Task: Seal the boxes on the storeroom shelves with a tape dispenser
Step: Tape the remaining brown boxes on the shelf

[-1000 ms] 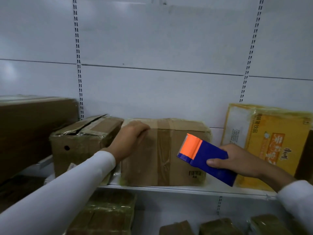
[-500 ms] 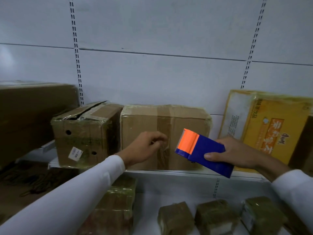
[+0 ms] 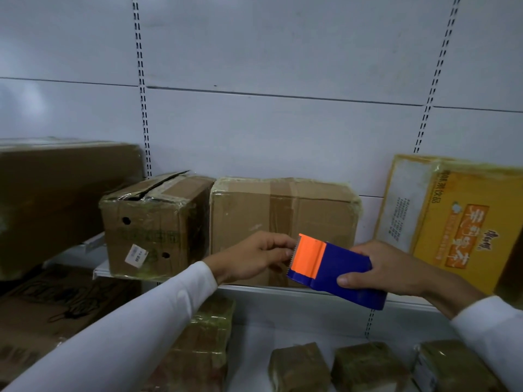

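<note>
**Drawing the tape end from the dispenser before sealing the middle box**

The tape dispenser [image 3: 335,271], blue with an orange toothed end, is held in the air just in front of the middle cardboard box [image 3: 283,222], which stands on the shelf [image 3: 311,291]. The right hand [image 3: 396,271] grips the blue body, thumb underneath and fingers wrapped over the far side. The left hand [image 3: 256,257] reaches to the serrated edge, its fingers [image 3: 278,245] bunched in a pinch there; whether they already have the tape end I cannot tell, since no clear strip shows

To do this step well, I judge the pinch should take the tape just beyond the teeth and draw it straight out, flat and untwisted, while the right hand holds the body steady. The middle box already carries a band of tape down its front, so fresh tape belongs along any seam not yet covered

Left of it, touching, stands the torn box [image 3: 154,224] with its top flap split open, likely the one needing most care. Far right leans a yellow carton [image 3: 452,222]; wrapped bundles [image 3: 368,366] lie on the lower shelf
</note>
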`<action>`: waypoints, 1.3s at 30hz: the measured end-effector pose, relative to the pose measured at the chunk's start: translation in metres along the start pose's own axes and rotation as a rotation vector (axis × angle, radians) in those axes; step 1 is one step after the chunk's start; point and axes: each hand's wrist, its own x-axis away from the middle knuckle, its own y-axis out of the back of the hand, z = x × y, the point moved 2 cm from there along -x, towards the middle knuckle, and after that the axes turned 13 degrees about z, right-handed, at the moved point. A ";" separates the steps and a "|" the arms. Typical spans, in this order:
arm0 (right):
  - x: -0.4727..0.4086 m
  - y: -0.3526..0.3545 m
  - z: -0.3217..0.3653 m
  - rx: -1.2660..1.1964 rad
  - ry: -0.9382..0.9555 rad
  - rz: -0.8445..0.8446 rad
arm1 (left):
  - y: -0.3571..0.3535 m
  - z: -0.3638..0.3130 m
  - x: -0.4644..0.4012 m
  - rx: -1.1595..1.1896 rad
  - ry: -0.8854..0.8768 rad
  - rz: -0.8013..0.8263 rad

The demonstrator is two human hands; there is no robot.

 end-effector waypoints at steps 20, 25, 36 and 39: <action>-0.011 -0.008 0.000 -0.021 0.087 -0.005 | -0.004 0.011 0.010 -0.131 0.018 -0.304; -0.014 -0.001 0.010 -0.020 0.113 -0.003 | 0.001 0.005 0.011 -0.227 -0.025 -0.380; 0.005 0.020 -0.007 0.015 0.021 -0.024 | 0.024 0.014 0.035 -0.029 -0.038 -0.443; 0.002 0.021 -0.008 0.046 0.008 -0.021 | 0.021 0.016 0.035 0.145 -0.051 -0.418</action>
